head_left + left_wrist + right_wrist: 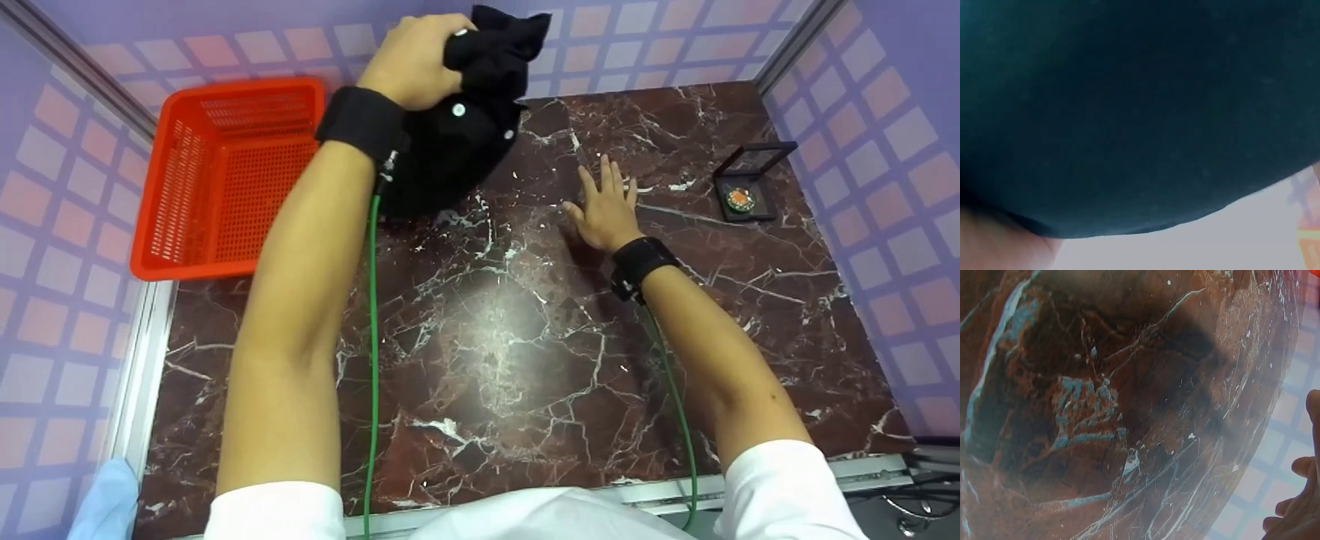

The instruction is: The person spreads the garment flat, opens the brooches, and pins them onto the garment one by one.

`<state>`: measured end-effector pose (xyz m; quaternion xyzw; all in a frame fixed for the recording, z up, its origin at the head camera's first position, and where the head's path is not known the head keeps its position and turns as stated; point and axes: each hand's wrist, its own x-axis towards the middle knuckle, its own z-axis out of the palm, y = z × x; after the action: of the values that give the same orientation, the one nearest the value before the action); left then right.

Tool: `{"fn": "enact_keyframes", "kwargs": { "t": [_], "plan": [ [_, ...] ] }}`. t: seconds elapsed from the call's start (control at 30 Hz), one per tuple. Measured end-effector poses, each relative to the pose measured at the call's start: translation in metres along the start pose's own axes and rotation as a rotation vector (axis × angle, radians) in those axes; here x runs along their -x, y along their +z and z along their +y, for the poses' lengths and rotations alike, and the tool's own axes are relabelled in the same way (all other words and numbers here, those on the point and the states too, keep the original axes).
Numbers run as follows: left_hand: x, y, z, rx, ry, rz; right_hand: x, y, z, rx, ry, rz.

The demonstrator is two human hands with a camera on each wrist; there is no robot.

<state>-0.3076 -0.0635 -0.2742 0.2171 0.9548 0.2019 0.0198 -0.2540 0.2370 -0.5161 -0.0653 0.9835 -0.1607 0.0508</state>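
In the head view, our left hand grips the gathered upper part of the black cloth bundle, with the thumb and fingers bent around it, at the far side of the table. The long axis of the bundle goes slantwise: the narrow top points away and to the right, the wide body comes toward us and to the left, partly behind the wristband. If its bottom touches the table, we cannot tell. The red basket is just to its left. Our right hand is spread and holds nothing; from it, the bundle lies leftward and farther away. So the left hand is nearer, and we judge that any coming move depends on this slant.

In the left wrist view, a dark surface, which we take for the bundle, fills almost everything; how the fingers close, we cannot tell here.

In the right wrist view, we find the veined table top and, at the right edge, fingertips without any object.
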Motion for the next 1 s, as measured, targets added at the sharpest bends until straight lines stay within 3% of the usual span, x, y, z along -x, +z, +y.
{"fn": "enact_keyframes", "kwargs": {
  "t": [0.33,0.63,0.83,1.0],
  "plan": [
    [0.003,0.033,0.01,0.129,0.057,-0.045,0.0,0.001,-0.002,-0.029,-0.021,0.052],
    [0.007,0.06,0.014,0.257,0.15,-0.044,-0.001,0.001,-0.008,-0.096,-0.1,0.221],
    [0.013,0.087,0.005,0.339,0.144,-0.07,-0.001,0.003,-0.011,-0.195,-0.224,0.356],
    [0.021,0.114,-0.009,0.378,0.131,-0.04,0.0,0.004,-0.012,-0.225,-0.289,0.385]
  ]
}}
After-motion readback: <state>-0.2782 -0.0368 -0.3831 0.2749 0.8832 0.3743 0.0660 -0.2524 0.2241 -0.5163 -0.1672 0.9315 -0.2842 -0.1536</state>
